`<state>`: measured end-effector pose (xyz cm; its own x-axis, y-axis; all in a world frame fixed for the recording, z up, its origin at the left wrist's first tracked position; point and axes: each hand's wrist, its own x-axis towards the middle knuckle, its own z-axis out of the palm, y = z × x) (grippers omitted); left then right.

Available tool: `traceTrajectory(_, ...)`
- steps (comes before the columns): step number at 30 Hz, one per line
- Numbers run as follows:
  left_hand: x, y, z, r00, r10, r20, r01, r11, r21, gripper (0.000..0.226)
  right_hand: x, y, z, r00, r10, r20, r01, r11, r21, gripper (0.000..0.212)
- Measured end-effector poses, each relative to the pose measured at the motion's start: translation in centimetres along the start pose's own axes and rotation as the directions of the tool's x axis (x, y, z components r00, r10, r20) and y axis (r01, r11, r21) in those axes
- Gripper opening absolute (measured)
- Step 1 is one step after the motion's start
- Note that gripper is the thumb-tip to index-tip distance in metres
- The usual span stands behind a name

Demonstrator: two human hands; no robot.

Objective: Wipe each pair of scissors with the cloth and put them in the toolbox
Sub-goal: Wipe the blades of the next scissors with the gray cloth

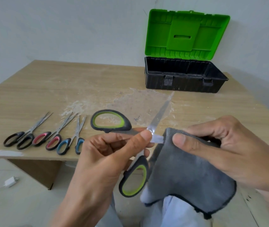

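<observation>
My left hand pinches a large pair of scissors with black and lime-green handles near the pivot, blades spread apart. One blade points up toward the toolbox; the other disappears into a grey cloth. My right hand grips that cloth, folded around the lower blade. On the table's left lie three smaller pairs: black-handled scissors, red-handled scissors and blue-handled scissors. The toolbox, black with a raised green lid, stands open at the back right with nothing visible inside.
The wooden table has scuffed, whitish patches in the middle. A white wall runs behind it. On the floor at lower left lies a white charger plug with cable. My light trousers show at the bottom.
</observation>
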<state>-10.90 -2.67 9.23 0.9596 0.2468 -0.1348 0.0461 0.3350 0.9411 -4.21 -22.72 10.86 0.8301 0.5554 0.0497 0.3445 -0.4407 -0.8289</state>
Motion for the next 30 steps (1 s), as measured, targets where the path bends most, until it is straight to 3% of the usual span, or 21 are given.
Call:
traceTrajectory(5, 0.1, 0.1, -0.3, 0.998, -0.068, 0.000, 0.068, 0.994, -0.086, 0.018, 0.6, 0.1, 0.6, 0.999, -0.005, 0.037, 0.003, 0.998, 0.056, 0.059)
traceTrajectory(10, 0.2, 0.6, -1.2, 0.993, -0.105, -0.048, 0.099, 0.989, -0.108, 0.027, 0.2, -0.1, -0.1, 0.999, -0.048, -0.002, 0.048, 0.997, 0.068, 0.029)
traceTrajectory(13, 0.1, 0.2, -0.4, 0.995, -0.100, -0.004, 0.099, 0.990, -0.098, 0.020, 0.6, -0.2, 0.4, 0.999, -0.040, 0.034, 0.038, 0.998, 0.058, 0.042)
traceTrajectory(19, 0.1, 0.2, -0.3, 0.990, -0.140, 0.013, 0.141, 0.983, -0.115, 0.029, 0.9, 0.1, -0.2, 0.995, -0.058, 0.084, 0.049, 0.994, 0.101, 0.036)
traceTrajectory(22, 0.3, 0.6, -0.9, 0.990, -0.138, -0.026, 0.134, 0.982, -0.130, 0.028, 0.5, 0.5, -1.2, 0.999, -0.020, 0.029, 0.014, 0.982, 0.189, 0.035)
traceTrajectory(26, 0.3, 0.9, -1.2, 0.990, -0.138, -0.008, 0.137, 0.986, -0.099, 0.026, -0.2, 0.7, -1.8, 0.999, -0.044, -0.015, 0.046, 0.960, 0.275, 0.018)
traceTrajectory(30, 0.0, 1.0, -0.7, 0.997, -0.069, -0.025, 0.067, 0.995, -0.069, 0.022, -0.3, 0.3, -1.8, 0.998, -0.051, -0.028, 0.057, 0.963, 0.262, 0.031)
